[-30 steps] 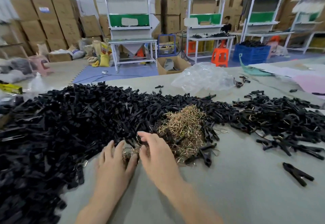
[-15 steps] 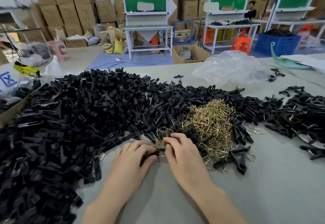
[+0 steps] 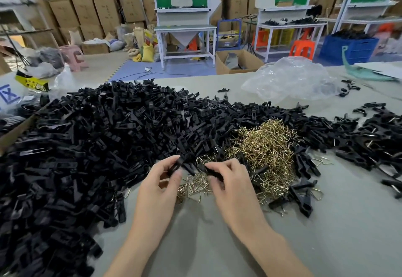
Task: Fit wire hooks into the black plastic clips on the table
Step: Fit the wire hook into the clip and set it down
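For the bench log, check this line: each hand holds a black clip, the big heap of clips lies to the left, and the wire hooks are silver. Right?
One slip: the wire hooks are gold-coloured, not silver; the head view shows it. The left hand and right hand do each hold a black clip, and the big heap of clips lies left.

The left hand (image 3: 159,189) and right hand (image 3: 236,187) lifted, each now pinching a black clip (image 3: 178,163).
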